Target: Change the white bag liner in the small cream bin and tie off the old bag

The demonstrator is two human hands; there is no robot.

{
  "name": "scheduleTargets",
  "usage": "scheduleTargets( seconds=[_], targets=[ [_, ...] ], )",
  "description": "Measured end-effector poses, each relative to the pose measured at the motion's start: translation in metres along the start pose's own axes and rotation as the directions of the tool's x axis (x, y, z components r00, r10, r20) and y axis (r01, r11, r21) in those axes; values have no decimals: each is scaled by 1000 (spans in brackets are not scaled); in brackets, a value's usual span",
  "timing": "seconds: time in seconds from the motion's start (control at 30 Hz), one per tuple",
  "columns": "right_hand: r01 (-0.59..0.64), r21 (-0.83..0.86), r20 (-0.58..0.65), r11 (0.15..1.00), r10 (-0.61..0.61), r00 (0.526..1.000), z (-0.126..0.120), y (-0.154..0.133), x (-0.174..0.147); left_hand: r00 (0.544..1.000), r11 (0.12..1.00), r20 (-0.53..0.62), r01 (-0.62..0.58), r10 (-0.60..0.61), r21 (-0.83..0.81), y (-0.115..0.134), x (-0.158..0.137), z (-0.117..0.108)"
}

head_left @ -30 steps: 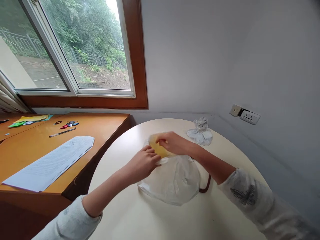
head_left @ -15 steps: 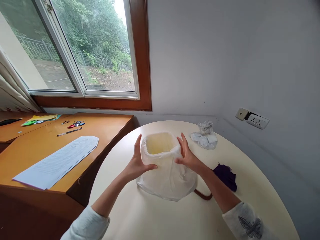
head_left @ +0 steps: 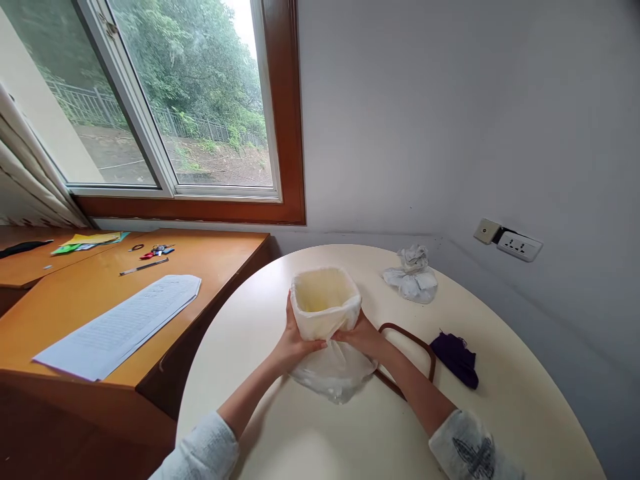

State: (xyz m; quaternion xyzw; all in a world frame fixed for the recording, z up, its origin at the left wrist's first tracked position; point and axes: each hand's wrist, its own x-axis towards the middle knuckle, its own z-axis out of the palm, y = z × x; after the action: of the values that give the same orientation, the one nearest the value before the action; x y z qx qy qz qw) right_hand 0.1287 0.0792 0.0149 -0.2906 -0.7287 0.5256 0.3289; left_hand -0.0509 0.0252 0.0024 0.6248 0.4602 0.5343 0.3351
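Observation:
A small square trash bin stands upright on the table with a translucent white plastic bag lining it. The bag is folded over the rim, and its loose skirt spreads around the lower part. My left hand is wrapped around the bin's left side, thumb across the front. On the right side my right hand grips the bin through gathered bag film, its thumb near the left one. A brown square ring frame lies flat on the table, partly hidden behind my right forearm.
A dark purple cloth lies right of the frame. Farther back is a knotted plastic bag with white contents. The wooden desk at left carries paper sheets, a pen and keys. A wall socket is at right.
Both hands, spread apart beside the bin before, have closed in around it and squeezed the bag film against its sides. More of the brown frame shows now.

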Motion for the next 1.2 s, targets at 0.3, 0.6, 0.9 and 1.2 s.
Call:
scheduleTargets(
  seconds=[0.3, 0.6, 0.9, 1.2],
  targets=[
    [87, 197, -92, 977, -70, 993, -54, -16, -7, 991, 963, -81, -82, 106, 258, 40, 6, -49],
    [28, 274, -212, 961, 32, 977, -41, -44, 16, 1000, 992, -7, -7, 7, 129, 64, 22, -25],
    [80, 179, -310, 981, -21, 951, -33, -31, 35, 995, 988, 98, -17, 2, 153, 61, 23, -39],
    [129, 181, -432, 975, -39, 901, -30, -25, 46, 986, 998, 169, 24, -13, -63, 50, 24, -44]
  ],
)
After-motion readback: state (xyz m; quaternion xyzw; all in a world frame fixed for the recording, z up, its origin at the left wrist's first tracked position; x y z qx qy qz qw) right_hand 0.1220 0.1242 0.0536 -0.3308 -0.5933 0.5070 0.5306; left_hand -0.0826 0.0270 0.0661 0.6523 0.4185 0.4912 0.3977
